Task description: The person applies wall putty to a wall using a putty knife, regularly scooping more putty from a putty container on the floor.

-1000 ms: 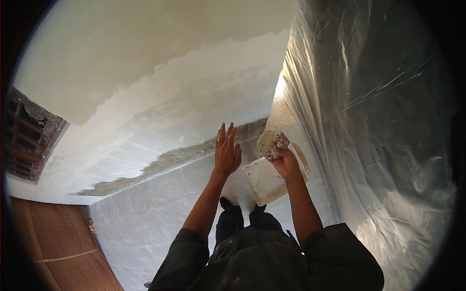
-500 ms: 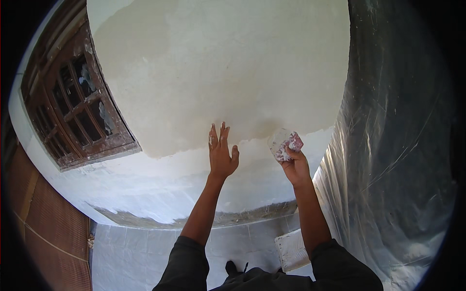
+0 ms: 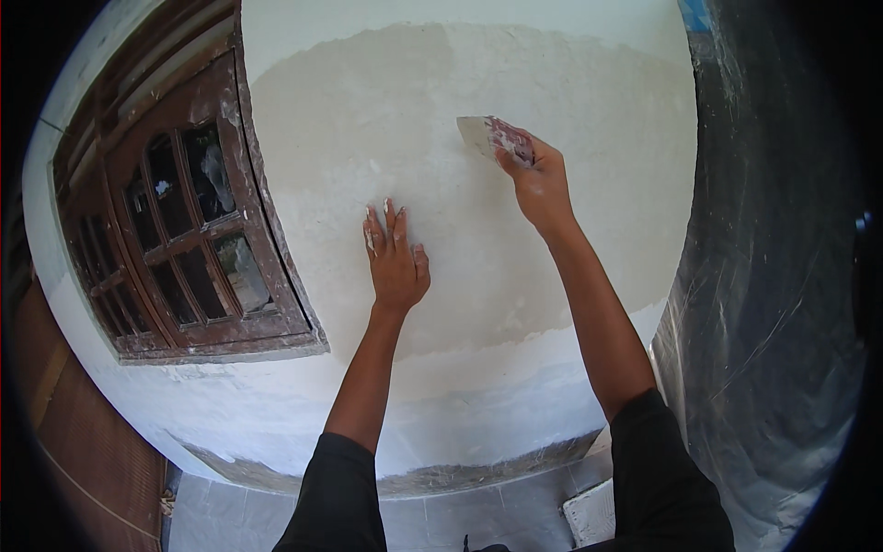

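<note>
My right hand (image 3: 541, 184) grips a putty knife (image 3: 497, 140) by its red handle, which is smeared with white filler. Its wide pale blade points left, close to the wall (image 3: 570, 101); whether the edge touches is hard to tell. Lower and to the left, my left hand (image 3: 395, 262) is open, fingers stretched upward and tips coated in white paste. That hand holds nothing and lies on or very near the wall. A broad beige damp-looking patch covers the wall's middle, with whiter surface above and below it.
A brown wooden window (image 3: 198, 230) with glass panes is at the left. Clear plastic sheeting (image 3: 763, 322) hangs along the right. Below are the grey tiled floor (image 3: 441, 524) and a whitish block-like object (image 3: 590, 513) near my right arm. Reddish-brown ribbed sheeting (image 3: 87, 451) stands lower left.
My right hand has raised the putty knife up the wall and turned its blade to the left. My left hand has shifted slightly up and left. The view has tilted upward, showing more wall.
</note>
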`<state>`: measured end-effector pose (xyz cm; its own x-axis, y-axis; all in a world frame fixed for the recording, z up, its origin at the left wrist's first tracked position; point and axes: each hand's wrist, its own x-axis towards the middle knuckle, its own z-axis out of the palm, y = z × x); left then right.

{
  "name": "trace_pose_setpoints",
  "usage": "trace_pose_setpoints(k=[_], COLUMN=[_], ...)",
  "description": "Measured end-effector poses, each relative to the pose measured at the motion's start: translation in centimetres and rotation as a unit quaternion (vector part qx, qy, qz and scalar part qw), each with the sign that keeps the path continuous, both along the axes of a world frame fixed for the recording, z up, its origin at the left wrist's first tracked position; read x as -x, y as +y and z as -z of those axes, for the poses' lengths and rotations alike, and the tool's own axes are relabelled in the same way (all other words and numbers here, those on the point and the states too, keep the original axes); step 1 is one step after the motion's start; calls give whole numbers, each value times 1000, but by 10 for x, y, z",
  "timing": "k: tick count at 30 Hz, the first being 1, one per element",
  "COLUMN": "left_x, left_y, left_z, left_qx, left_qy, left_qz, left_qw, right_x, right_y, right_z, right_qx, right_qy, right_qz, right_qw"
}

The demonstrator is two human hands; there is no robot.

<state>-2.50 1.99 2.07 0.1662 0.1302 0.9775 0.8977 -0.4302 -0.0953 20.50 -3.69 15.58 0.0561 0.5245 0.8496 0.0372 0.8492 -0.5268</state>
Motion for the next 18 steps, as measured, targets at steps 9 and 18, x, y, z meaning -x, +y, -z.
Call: trace_pose_setpoints(k=[9, 18], left_x=[0, 1], left_y=[13, 10], left_z=[5, 5], left_qx=[-36, -29], left_qy=[32, 26], left_qz=[66, 31], left_qw=[997, 999], right_x=[29, 31], right_y=[49, 65], right_z=[-75, -13], right_qx=[-363, -365], right_qy=[-190, -238], right_qz=[374, 455], right_qw=[832, 776])
